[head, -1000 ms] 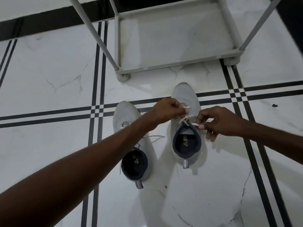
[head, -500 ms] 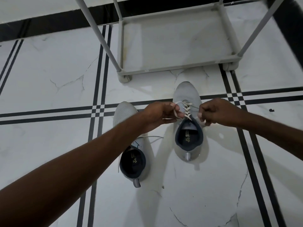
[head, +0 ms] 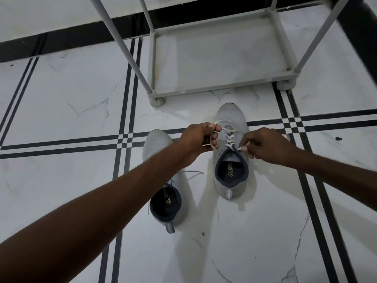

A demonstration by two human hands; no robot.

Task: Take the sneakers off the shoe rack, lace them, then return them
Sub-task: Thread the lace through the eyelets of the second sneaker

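Observation:
Two grey sneakers stand on the tiled floor, toes pointing away from me. The right sneaker shows a white lace crossed over its tongue. My left hand sits at its left side, holding a loop of that lace between the fingers. My right hand is at the shoe's right side, pinching the other lace end near the top eyelet. The left sneaker lies partly under my left forearm, a loose lace trailing beside it. The grey shoe rack stands just beyond the shoes.
White marble floor with black double stripes crossing it. A black skirting band runs along the wall behind the rack. The rack's slanted grey poles rise toward me on the left and right.
Both hands have shifted slightly outward along the right sneaker's lace; the left hand now holds a visible loop, and the camera has tilted so the rack shows more.

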